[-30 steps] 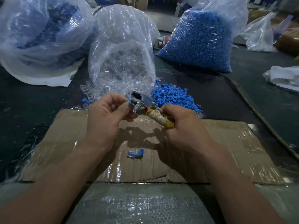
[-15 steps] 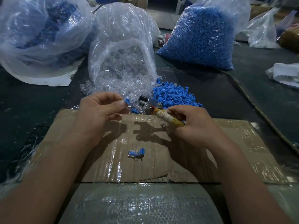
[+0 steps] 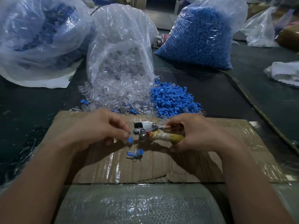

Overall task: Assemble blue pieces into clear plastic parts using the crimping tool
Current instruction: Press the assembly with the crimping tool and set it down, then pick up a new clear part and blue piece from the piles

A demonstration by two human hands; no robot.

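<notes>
The left hand (image 3: 97, 128) pinches a blue piece (image 3: 130, 140), seemingly already capped; the right hand (image 3: 192, 135) grips the crimping tool (image 3: 152, 132). A loose pinch could drop it.

On cardboard sheet (image 3: 178, 162), assembled parts (image 3: 134, 155) (crimping tool (image 3: 145, 127) just above), loose pieces (image 3: 174, 101) and bags (image 3: 200, 38) behind.

Head-worn camera, facing forward and down — close

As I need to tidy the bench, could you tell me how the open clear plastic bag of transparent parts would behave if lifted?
The clear plastic bag looks thin and crinkled, so it is probably floppy. Its mouth lies open with transparent parts spilled out, so lifting would likely shed more.
</notes>
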